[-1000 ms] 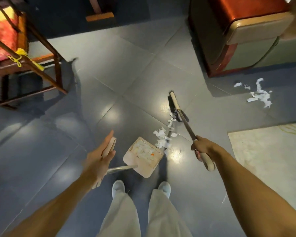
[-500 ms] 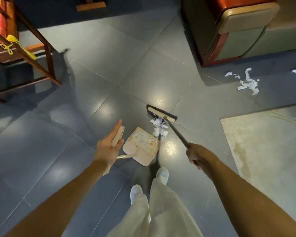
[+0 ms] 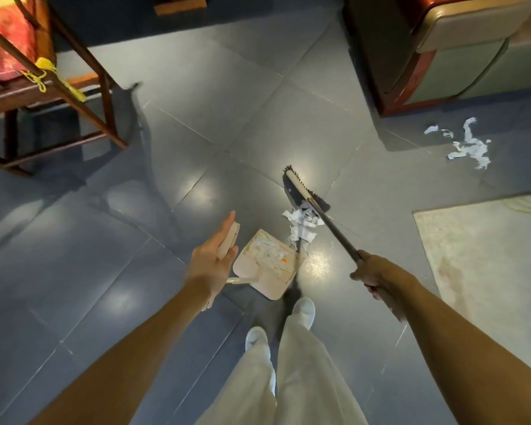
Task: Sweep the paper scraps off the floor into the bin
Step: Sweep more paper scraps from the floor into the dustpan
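Two scrap heaps worry me: with my right hand point(image 3: 373, 273) clenched on the broom point(image 3: 304, 191) and my left hand's point(image 3: 210, 265) fingers loosely round the dustpan handle point(image 3: 227, 240), a hard pull could flick the near scraps point(image 3: 302, 223) past the dustpan point(image 3: 265, 265), while the far scraps point(image 3: 469, 145) lie untouched by the sofa point(image 3: 442, 50).

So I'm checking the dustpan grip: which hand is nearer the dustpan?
Left. The left hand holds the dustpan's handle; the right hand grips the broom beyond it.
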{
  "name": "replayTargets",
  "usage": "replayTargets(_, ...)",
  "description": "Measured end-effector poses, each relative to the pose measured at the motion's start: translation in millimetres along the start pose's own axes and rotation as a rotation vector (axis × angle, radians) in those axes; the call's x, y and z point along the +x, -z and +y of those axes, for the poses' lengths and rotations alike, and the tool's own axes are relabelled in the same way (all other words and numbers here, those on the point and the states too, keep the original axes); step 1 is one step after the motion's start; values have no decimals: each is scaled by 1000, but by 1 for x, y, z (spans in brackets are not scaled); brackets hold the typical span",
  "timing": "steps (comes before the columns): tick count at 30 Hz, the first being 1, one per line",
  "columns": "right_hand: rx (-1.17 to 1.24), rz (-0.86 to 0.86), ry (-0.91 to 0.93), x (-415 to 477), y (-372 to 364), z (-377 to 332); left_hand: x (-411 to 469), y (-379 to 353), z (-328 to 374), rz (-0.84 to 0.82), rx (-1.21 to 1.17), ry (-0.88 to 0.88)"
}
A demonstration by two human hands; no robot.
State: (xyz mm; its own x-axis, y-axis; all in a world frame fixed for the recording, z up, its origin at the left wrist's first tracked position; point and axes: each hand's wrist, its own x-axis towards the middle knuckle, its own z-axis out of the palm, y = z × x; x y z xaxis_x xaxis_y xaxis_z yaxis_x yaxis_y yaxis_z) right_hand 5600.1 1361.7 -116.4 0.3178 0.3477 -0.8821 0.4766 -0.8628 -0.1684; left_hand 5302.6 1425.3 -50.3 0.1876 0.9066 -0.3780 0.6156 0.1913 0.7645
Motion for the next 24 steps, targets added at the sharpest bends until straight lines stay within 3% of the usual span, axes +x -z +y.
replayTargets(11,87,-178,-66,-50,-20,19,14,-6,4,-9,14,-1)
replayTargets(17,-87,-322,6,-97,-50,48,26,-10,8,22,57,-92)
replayTargets(24,32,-255,58,-158,-51,77,17,-4,-9,-9,-2,-122)
